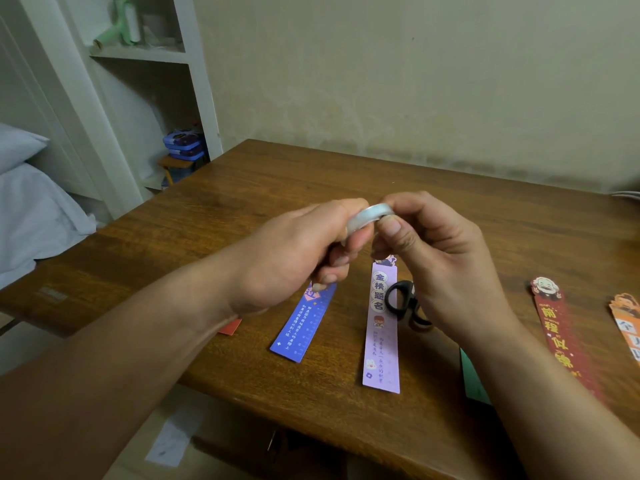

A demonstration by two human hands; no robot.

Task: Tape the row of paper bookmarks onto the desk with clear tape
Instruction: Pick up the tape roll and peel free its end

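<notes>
A small roll of clear tape point(367, 216) is held above the wooden desk point(242, 209), gripped by my left hand point(298, 251). My right hand point(440, 258) pinches the roll's rim with thumb and fingertips. Below the hands a row of paper bookmarks lies flat: a blue one point(303, 325), a lilac one point(381, 330), a dark red one point(561, 337) and an orange one point(628, 323) cut by the right edge. A red scrap point(230, 326) peeks out under my left forearm. A green bookmark point(472, 379) is mostly hidden by my right forearm.
Black-handled scissors point(403, 304) lie on the desk between the lilac bookmark and my right wrist. A white shelf unit point(194, 81) stands at the back left, with blue boxes point(183, 145) low down. A bed with white bedding point(31, 209) is at the left.
</notes>
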